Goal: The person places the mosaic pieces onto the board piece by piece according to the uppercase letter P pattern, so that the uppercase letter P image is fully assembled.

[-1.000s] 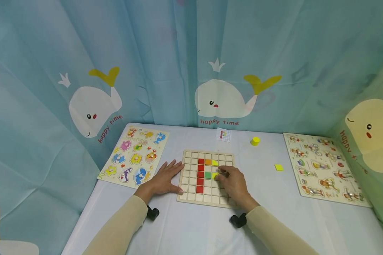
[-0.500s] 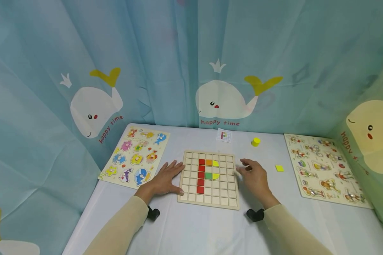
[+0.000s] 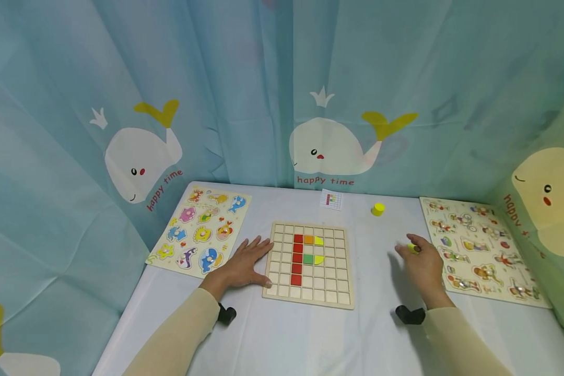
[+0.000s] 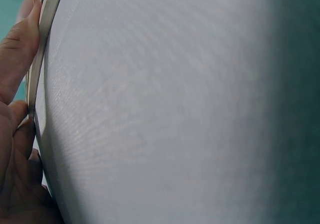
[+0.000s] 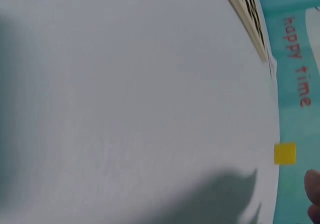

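Observation:
My left hand (image 3: 242,265) lies with fingers spread at the left edge of a wooden grid board (image 3: 305,304). Its thumb (image 4: 20,42) touches the board's side. On the board, several red square tiles (image 3: 297,258) form a column. Beside them are an orange tile (image 3: 308,239), a green tile (image 3: 308,259) and two yellow quarter-round tiles (image 3: 318,260). My right hand (image 3: 423,266) is over a yellow square tile (image 3: 411,248), partly hidden, which shows between the parted thumb and forefinger. Only a fingertip (image 5: 313,186) of this hand shows in the right wrist view.
A yellow cylinder (image 3: 378,209) stands toward the back of the table, near a small printed pattern card (image 3: 331,200). A sea-animal puzzle board (image 3: 230,196) lies at left, another picture puzzle (image 3: 451,245) at right. Whale-print curtains (image 3: 244,104) enclose the table.
My right hand has left the yellow quarter-round tile on the grid board and moved right, to the loose yellow square tile. My left hand has stayed in place.

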`<state>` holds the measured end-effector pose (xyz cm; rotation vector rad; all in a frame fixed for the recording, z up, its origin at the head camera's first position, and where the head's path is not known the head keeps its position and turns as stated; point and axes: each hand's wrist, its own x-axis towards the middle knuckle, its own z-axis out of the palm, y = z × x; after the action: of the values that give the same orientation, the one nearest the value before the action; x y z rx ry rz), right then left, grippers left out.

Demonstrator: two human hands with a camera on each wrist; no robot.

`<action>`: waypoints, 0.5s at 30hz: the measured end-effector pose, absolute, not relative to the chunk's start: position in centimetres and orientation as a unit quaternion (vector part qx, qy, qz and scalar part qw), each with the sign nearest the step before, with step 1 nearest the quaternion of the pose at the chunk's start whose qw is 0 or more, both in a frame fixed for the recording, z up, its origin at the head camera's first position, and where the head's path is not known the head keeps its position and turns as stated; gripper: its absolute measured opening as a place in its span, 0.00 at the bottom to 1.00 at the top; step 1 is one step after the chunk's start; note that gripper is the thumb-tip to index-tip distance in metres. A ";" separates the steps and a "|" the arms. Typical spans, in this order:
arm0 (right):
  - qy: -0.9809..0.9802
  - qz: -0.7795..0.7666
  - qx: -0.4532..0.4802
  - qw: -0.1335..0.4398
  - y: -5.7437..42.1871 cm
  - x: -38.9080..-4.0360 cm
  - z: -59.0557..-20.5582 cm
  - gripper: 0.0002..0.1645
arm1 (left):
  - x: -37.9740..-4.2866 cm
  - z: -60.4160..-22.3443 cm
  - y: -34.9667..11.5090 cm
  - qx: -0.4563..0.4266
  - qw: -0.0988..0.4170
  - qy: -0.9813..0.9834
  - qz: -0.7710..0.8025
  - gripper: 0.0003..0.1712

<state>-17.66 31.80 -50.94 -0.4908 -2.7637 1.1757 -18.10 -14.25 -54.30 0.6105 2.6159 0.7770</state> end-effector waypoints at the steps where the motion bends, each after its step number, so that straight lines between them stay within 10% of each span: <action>1: -0.908 0.382 -0.167 0.046 32.1 -17.6 -51.0 0.34 | -18.1 -54.3 -14.3 0.215 0.172 0.922 0.273 0.65; 15: -0.910 0.356 -0.210 -0.001 32.0 -18.0 -51.7 0.37 | -18.0 -54.0 -14.1 0.211 0.174 0.923 0.272 0.65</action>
<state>-18.01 31.96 -51.73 -0.6608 -2.8617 1.1206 -18.01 -14.09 -54.03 0.5979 2.6157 0.7717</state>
